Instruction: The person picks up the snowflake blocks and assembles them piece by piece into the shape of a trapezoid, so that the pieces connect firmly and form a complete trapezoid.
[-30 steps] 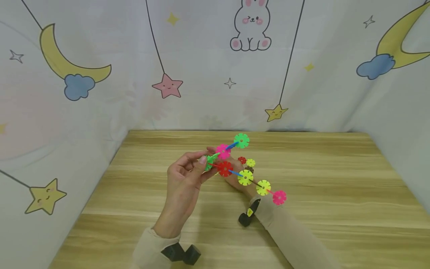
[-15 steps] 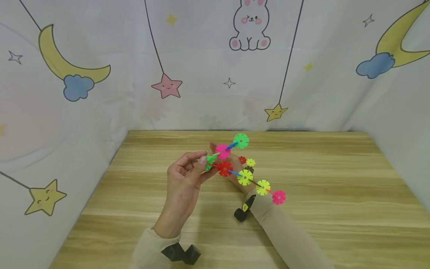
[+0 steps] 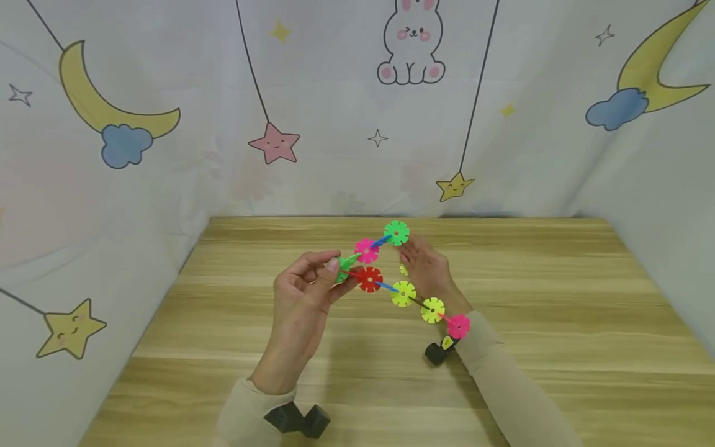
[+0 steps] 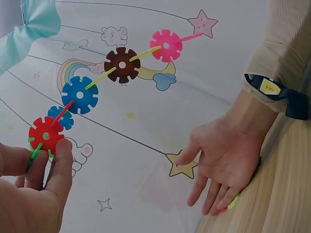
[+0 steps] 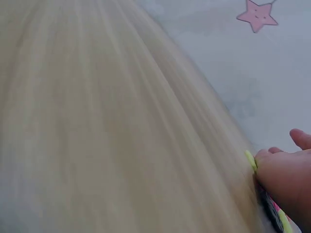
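My left hand (image 3: 301, 295) pinches a green notched flower disc (image 3: 342, 272) between thumb and fingers, held up above the table. From it two chains of slotted-together discs branch out. One runs through a pink disc (image 3: 366, 251) to a green end disc (image 3: 396, 233); the other goes by a red disc (image 3: 370, 280) and yellow discs (image 3: 403, 293) to a pink end disc (image 3: 459, 326). Behind the chains is my right hand (image 3: 431, 272), fingers extended and low at the table. Its fingertips are at loose pieces, among them a yellow disc (image 5: 251, 160); the hand partly hides them.
The wooden table (image 3: 558, 323) meets a printed cloth backdrop (image 3: 335, 81) at its far edge. Each sleeve carries a black wrist camera, such as the right one (image 3: 436, 353). In the left wrist view the chain's brown disc (image 4: 122, 65) stands before the cloth.
My right hand has moved right, from behind the left fingers to the loose pieces, now covering most of them. The left hand holds the chains nearly still.
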The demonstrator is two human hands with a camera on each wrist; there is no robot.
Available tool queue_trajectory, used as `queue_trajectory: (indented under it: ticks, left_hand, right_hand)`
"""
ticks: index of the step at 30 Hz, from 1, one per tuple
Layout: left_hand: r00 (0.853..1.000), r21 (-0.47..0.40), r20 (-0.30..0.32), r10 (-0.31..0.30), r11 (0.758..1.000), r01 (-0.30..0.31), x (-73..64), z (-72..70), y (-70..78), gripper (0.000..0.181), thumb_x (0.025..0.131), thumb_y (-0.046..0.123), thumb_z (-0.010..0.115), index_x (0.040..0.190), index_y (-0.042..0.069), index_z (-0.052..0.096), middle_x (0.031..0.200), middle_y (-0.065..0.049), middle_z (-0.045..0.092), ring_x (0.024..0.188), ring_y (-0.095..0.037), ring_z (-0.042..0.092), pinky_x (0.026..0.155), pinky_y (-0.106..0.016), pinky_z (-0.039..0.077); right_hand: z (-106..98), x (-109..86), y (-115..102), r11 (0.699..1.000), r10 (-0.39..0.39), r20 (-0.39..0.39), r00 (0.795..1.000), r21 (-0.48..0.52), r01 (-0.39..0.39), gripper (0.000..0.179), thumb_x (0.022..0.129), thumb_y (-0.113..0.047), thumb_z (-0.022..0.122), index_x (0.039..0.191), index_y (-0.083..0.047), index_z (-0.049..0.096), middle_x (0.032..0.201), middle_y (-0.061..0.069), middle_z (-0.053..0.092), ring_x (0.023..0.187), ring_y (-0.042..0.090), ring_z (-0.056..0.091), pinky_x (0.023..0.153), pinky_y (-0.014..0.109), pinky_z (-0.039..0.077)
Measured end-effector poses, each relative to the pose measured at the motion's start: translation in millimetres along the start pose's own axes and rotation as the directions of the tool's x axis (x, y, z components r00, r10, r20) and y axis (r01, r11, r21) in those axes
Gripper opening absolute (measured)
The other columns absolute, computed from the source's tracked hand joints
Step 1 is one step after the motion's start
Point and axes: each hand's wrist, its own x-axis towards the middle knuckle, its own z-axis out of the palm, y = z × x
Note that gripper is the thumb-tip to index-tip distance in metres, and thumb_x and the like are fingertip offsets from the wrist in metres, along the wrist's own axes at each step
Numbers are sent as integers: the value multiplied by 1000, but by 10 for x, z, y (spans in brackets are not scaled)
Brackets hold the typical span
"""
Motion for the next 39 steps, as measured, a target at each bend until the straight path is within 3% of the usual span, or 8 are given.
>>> queue_trajectory:
  ticks: [3,10,15,18,22,31,34,39]
  left_hand:
    - [1000,-4,2,-2,1000,2,5,-2,-1,29,105,-5,61,102,18,79,90,3,74,85,-12,77,94,-41,68]
    - [1000,6,-2,-12,1000,12,13,-17,-9,29,105,-4,61,102,18,79,86,4,70,85,-11,77,94,-41,68]
    - [1000,9,-8,-20,1000,20,18,-37,-22,28,106,-4,61,102,18,78,84,4,68,86,-11,78,95,-41,68]
    - [999,9,-6,-33,999,33,27,-38,-32,28,106,-3,61,102,18,79,86,3,69,87,-12,77,95,-41,68]
    - [999,12,1,-54,998,54,44,-36,-52,28,106,-2,62,102,20,79,90,3,71,87,-13,76,95,-42,68]
    - [998,3,6,-67,998,67,56,-17,-69,29,106,-3,61,103,19,79,90,3,70,87,-12,75,95,-41,68]
    - [997,2,9,-74,997,74,58,-23,-81,28,105,-3,61,103,18,79,90,3,70,87,-12,75,94,-41,68]
    - [996,5,0,-87,996,87,56,-29,-95,27,105,-3,62,103,18,79,91,2,71,87,-12,75,95,-42,68]
  right_hand:
    - [-90,-91,-110,997,-43,-18,999,56,44,68,117,-39,9,171,0,-5,182,21,-7,171,36,-6,141,45,-8]
    - [-311,-208,-301,984,-176,-232,957,-50,169,58,120,-34,26,167,-1,26,156,5,54,156,27,41,141,45,14]
    - [-451,-187,-301,962,-204,-395,896,-252,108,44,114,-7,47,158,0,45,140,1,67,138,19,59,125,28,44]
    - [-509,-160,-270,888,-240,-388,890,-458,40,45,109,4,53,154,1,51,148,14,62,141,26,58,113,17,51]
    - [-561,-144,-237,738,-278,-338,899,-675,-25,48,105,6,56,153,1,52,156,22,55,148,34,53,125,30,47]
    - [-581,-113,-232,484,-282,-286,916,-867,-122,56,100,1,65,154,-5,50,160,20,54,153,40,49,131,57,37]
    - [-568,-96,-224,437,-279,-258,925,-892,-117,55,100,2,64,153,-4,51,159,19,56,151,40,52,131,57,38]
    - [-545,-98,-201,435,-288,-235,929,-896,-92,52,100,7,62,150,-2,52,155,22,57,145,42,58,127,58,42]
